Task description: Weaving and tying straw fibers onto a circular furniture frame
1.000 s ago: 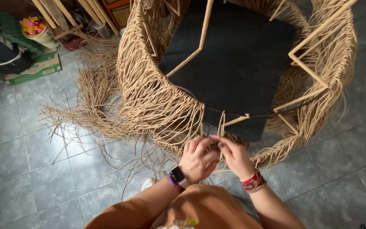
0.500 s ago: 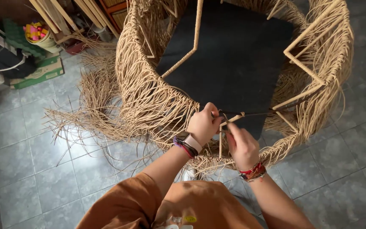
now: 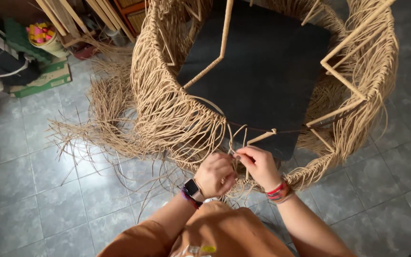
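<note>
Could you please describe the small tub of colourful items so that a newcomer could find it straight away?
From the big wicker frame, look to the top-left corner. The pale round tub sits above a green flat box, and is alone in holding bright yellow and pink pieces.

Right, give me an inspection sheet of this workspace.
Surface: grey tiled floor, loose strands spread across it.
Job's things: round wicker frame with hanging tan strands; black square panel inside it.
Clutter: green box; tub of coloured items; wooden sticks.
Hands: left hand and right hand close together on strands at the rim.
Cables: white cord at far left.
Surroundings: wooden furniture at top, partly cut off.
</note>
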